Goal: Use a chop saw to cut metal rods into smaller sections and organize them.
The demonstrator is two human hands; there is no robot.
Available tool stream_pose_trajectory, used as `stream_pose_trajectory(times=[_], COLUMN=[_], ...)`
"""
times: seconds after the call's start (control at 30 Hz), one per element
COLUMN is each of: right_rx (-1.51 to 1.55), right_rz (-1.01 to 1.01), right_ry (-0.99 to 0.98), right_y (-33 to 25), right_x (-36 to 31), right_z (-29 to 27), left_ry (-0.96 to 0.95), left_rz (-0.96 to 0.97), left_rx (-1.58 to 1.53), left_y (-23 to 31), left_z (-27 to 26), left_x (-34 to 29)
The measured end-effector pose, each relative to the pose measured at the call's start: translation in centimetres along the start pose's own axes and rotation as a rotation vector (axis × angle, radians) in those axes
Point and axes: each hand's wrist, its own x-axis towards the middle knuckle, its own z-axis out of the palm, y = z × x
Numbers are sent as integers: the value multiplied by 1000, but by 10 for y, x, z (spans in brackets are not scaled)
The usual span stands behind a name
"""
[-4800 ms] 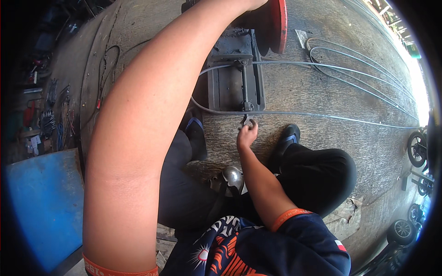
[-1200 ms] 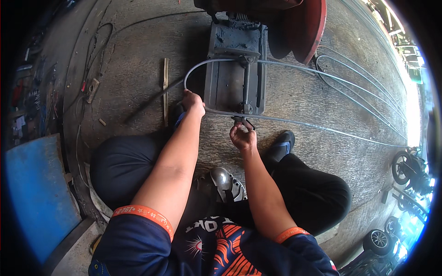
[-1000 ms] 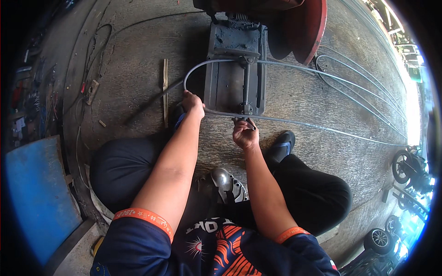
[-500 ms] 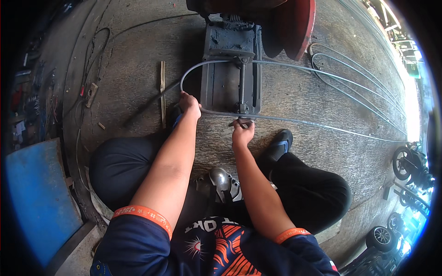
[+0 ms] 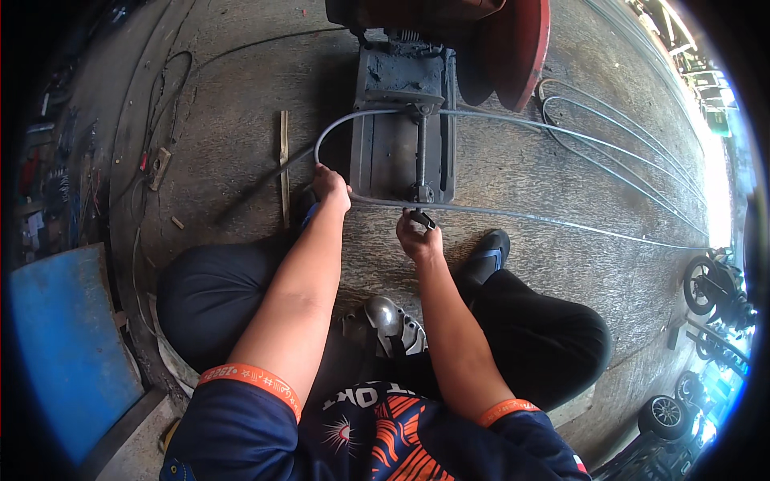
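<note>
A grey metal rod, bent into a U, lies across the base of a cut-off saw. Its curved end loops out to the left of the base, and my left hand is closed around the near side of that bend. On the base, a clamp with a screw spans the two runs of the rod. My right hand grips the dark crank handle at the near end of the screw, just below the rod.
The saw's red guard overhangs the far side. More bent rods stretch over the floor to the right. A wooden strip lies left of the base. Between my legs sits a silver metal part. A blue panel stands at left.
My right hand has turned the crank handle, which now points down and to the right. The far run of the rod has shifted slightly nearer. My left hand keeps its place.
</note>
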Motion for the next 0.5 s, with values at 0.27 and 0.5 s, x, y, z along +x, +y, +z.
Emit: stream_pose_trajectory(times=[0.27, 0.5], right_rx=[-387, -640], right_rz=[-344, -665], right_ry=[-52, -29], right_y=[-12, 0], right_x=[8, -8], right_z=[-10, -13], left_ry=[-211, -205], left_rz=[-199, -127], left_rx=[-214, -225], left_y=[7, 9], left_z=[-12, -12], left_x=[4, -14])
